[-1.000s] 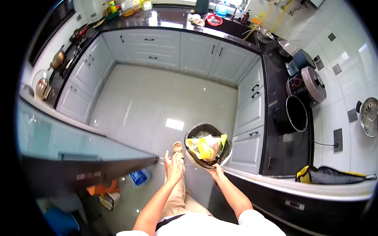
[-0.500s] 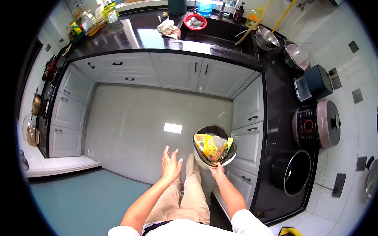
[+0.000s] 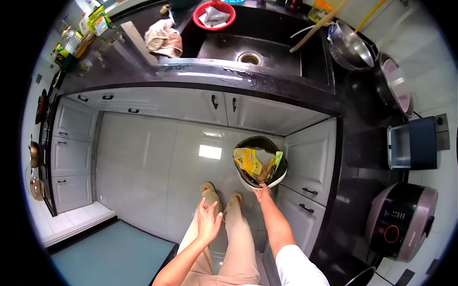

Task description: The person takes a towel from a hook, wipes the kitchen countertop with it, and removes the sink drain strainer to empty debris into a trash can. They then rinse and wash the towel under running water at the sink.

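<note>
My right hand (image 3: pixel 262 191) grips the near rim of a white trash bin (image 3: pixel 245 182) lined with a dark bag. Yellow plastic packaging (image 3: pixel 252 161) lies inside the bin, with a clear wrapper and some brownish scraps beside it. The bin is held out in front of my legs, close to the right-hand cabinets. My left hand (image 3: pixel 208 223) hangs over my left leg with its fingers apart, holding nothing.
Ahead is a dark counter with a sink (image 3: pixel 272 55), a red basin (image 3: pixel 214 15) and a crumpled cloth (image 3: pixel 163 39). Metal bowls (image 3: pixel 351 46), a rice cooker (image 3: pixel 401 222) and a dark blue appliance (image 3: pixel 415 143) line the right counter. White cabinets (image 3: pixel 307 157) flank the tiled floor.
I have moved forward with the bin, so the sink and front counter look nearer. My left hand has dropped lower in view. The right hand keeps its hold on the bin.
</note>
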### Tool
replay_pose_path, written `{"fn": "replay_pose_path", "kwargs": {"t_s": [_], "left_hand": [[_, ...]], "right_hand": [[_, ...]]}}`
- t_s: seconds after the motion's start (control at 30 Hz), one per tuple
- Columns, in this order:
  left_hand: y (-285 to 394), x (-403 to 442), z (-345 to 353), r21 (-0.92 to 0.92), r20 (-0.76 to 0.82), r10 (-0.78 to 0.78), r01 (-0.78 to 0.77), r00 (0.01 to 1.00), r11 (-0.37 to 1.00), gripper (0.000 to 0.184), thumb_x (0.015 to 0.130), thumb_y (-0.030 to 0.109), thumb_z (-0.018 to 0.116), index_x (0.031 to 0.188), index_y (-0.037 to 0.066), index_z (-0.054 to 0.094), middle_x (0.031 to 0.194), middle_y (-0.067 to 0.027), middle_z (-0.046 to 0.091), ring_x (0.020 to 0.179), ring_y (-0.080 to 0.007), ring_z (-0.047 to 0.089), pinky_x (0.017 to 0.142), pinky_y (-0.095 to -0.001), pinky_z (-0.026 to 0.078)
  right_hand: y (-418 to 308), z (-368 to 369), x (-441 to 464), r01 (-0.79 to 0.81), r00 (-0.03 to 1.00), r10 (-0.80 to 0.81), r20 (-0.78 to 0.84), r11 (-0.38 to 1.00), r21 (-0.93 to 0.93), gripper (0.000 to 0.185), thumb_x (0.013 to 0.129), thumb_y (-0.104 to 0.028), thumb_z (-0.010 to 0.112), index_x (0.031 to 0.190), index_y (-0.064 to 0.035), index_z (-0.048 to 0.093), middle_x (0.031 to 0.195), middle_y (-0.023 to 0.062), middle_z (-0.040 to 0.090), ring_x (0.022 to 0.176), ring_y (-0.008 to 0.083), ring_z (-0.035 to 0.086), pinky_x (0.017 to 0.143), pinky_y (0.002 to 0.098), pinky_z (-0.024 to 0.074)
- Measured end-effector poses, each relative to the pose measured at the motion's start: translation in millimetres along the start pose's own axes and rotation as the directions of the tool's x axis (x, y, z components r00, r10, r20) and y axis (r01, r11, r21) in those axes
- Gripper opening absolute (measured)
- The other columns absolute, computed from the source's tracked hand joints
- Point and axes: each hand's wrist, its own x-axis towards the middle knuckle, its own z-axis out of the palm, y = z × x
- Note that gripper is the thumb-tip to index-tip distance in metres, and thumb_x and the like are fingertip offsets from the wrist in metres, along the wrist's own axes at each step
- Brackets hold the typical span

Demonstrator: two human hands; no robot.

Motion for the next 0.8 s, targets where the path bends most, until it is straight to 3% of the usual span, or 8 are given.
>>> {"fn": "replay_pose_path", "kwargs": {"t_s": [0.1,0.2,0.3,0.33,0.5,0.57,0.67,0.8], "left_hand": [[-12.4,34.4,24.7,0.026,0.038,0.020,-0.021,0.999,0.999,0.048,0.083,0.016,0.061,0.128,0.003,0.047,0.142,-0.0272,0.022,0.117,-0.0384,0.044,0.101,-0.0464,0.037],[-29.5,53.4,44.9,0.028,0.077,0.005,-0.007,0.997,1.000,0.049,0.083,0.015,0.061,0.128,0.003,0.047,0.141,-0.0275,0.022,0.115,-0.0368,0.046,0.101,-0.0446,0.037],[-44.6,61.1,63.0,-0.005,0.150,-0.019,0.019,0.989,1.000,0.050,0.083,0.019,0.061,0.129,0.004,0.047,0.143,-0.0257,0.022,0.118,-0.0368,0.044,0.100,-0.0469,0.036],[-44.7,62.2,64.4,-0.008,0.183,-0.025,0.027,0.983,1.000,0.051,0.083,0.020,0.062,0.129,0.005,0.047,0.143,-0.0252,0.021,0.118,-0.0367,0.044,0.100,-0.0466,0.037],[-20.8,65.9,41.4,0.044,0.196,0.030,-0.039,0.980,0.998,0.052,0.082,0.017,0.064,0.129,0.003,0.047,0.142,-0.0268,0.020,0.115,-0.0364,0.047,0.100,-0.0450,0.038],[3.2,70.1,17.7,0.035,0.164,0.069,-0.076,0.984,0.996,0.053,0.081,0.016,0.064,0.128,0.002,0.046,0.141,-0.0280,0.020,0.114,-0.0368,0.048,0.100,-0.0443,0.038],[45.2,73.0,-22.7,-0.059,0.105,0.091,-0.085,0.990,0.995,0.054,0.080,0.015,0.065,0.129,0.002,0.045,0.141,-0.0282,0.020,0.117,-0.0383,0.045,0.103,-0.0450,0.035],[98.1,74.8,-84.0,-0.022,-0.010,0.147,-0.147,0.989,0.989,0.054,0.081,0.017,0.064,0.130,0.006,0.044,0.142,-0.0254,0.020,0.122,-0.0387,0.037,0.103,-0.0465,0.033]], "right_hand": [[-12.9,11.3,22.7,0.042,0.998,-0.041,0.045,0.999,-0.004,0.045,0.080,-0.003,0.058,0.121,0.0027,0.040,0.115,0.0185,0.053,0.108,0.0359,0.056,0.090,0.0486,0.0525],[-0.5,7.7,60.5,0.032,0.994,-0.037,-0.099,0.998,-0.055,0.055,0.086,-0.012,0.061,0.131,0.0026,0.033,0.120,0.0185,0.047,0.111,0.0354,0.053,0.091,0.0490,0.0526],[26.3,-27.4,128.3,-0.113,0.986,0.081,-0.146,0.967,-0.229,0.072,0.087,-0.024,0.065,0.138,0.0023,0.023,0.126,0.0199,0.042,0.117,0.0352,0.047,0.094,0.0472,0.0500],[40.9,-41.6,151.6,-0.206,0.958,0.151,-0.243,0.954,-0.218,0.083,0.082,-0.035,0.071,0.140,-0.0007,0.023,0.128,0.0201,0.041,0.119,0.0368,0.045,0.092,0.0477,0.0485],[37.3,-14.1,19.2,-0.328,0.928,0.144,-0.345,0.754,-0.569,0.068,0.082,-0.032,0.071,0.135,-0.0069,0.037,0.131,0.0181,0.042,0.112,0.0378,0.050,0.086,0.0522,0.0492],[46.1,-26.5,0.5,-0.234,0.957,0.041,-0.289,0.697,-0.677,0.054,0.085,-0.020,0.066,0.131,-0.0044,0.042,0.126,0.0172,0.049,0.106,0.0324,0.055,0.084,0.0462,0.0518],[30.0,-16.5,-50.3,-0.061,0.992,-0.030,-0.122,0.734,-0.676,0.038,0.088,-0.010,0.058,0.124,-0.0027,0.047,0.116,0.0143,0.056,0.098,0.0267,0.059,0.080,0.0395,0.0538],[-26.8,56.1,-147.7,0.063,0.998,-0.060,0.023,0.846,-0.530,0.028,0.091,-0.003,0.047,0.119,-0.0025,0.051,0.109,0.0108,0.057,0.093,0.0222,0.060,0.080,0.0361,0.0543]]}}
